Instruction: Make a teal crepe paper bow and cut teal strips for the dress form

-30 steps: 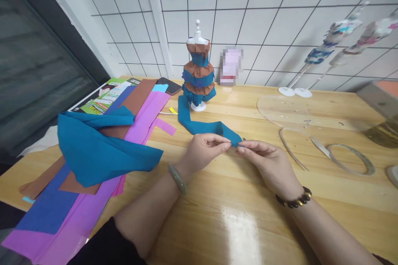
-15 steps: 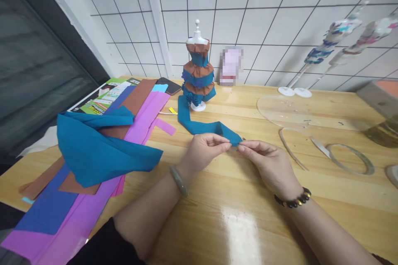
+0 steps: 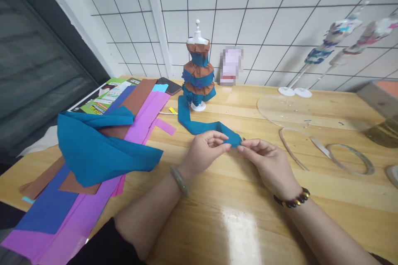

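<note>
A long teal paper strip [image 3: 202,127] lies bent on the wooden table, one end by the foot of a small mannequin [image 3: 199,70] dressed in brown, teal and blue ruffles. The strip's other end is between my hands. My left hand [image 3: 209,149] pinches its lower edge between thumb and fingers, a jade bangle on the wrist. The tip of the same strip is pinched by my right hand [image 3: 263,158], which wears a dark beaded bracelet.
Teal [image 3: 93,149], purple, blue and brown paper sheets are piled at the left, with a phone [image 3: 169,85] behind. Two decorated mannequins [image 3: 320,51], a clear disc [image 3: 280,112] and tape rings [image 3: 351,159] are at the right. A tiled wall stands behind.
The fingers of my left hand have lifted slightly off the strip and show more of it, while the thumb stays at its edge. Otherwise the scene looks the same.
</note>
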Tool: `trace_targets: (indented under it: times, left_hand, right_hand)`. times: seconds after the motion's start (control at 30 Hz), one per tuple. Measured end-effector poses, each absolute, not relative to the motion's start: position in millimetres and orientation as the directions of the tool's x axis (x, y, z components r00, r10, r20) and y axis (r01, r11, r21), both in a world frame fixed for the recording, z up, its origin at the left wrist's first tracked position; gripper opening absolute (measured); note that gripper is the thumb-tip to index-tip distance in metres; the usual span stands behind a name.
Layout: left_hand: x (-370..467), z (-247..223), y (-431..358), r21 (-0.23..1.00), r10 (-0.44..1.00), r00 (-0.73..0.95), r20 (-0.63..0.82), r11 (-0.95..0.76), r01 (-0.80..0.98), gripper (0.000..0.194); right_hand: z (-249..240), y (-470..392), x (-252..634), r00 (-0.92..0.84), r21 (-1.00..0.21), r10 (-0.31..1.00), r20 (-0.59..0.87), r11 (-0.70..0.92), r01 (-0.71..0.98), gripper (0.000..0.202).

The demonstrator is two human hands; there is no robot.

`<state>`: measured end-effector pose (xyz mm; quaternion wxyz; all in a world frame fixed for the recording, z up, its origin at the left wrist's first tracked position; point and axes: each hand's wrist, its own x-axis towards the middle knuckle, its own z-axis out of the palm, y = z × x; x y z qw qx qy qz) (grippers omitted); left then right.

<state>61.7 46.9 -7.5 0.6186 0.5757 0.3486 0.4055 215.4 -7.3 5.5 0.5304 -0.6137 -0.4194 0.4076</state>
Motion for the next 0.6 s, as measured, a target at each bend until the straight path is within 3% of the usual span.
trace_targets:
  times: [0.23, 0.6]
  left_hand:
    - [61.9, -10.1, 46.4, 0.995, 0.880, 0.466, 0.094, -0.074, -0.061, 0.045]
    - [61.3, -8.9, 43.7, 0.983, 0.866, 0.474, 0.161, -0.182, -0.002, 0.044]
  right_hand:
    - [2.6, -6.9, 214.6, 0.284, -0.994, 0.959, 0.022, -0.009, 0.107, 0.030]
    - [0.2, -10.3, 213.4, 0.217, -0.955, 0.969, 0.120, 0.052, 0.293, 0.023]
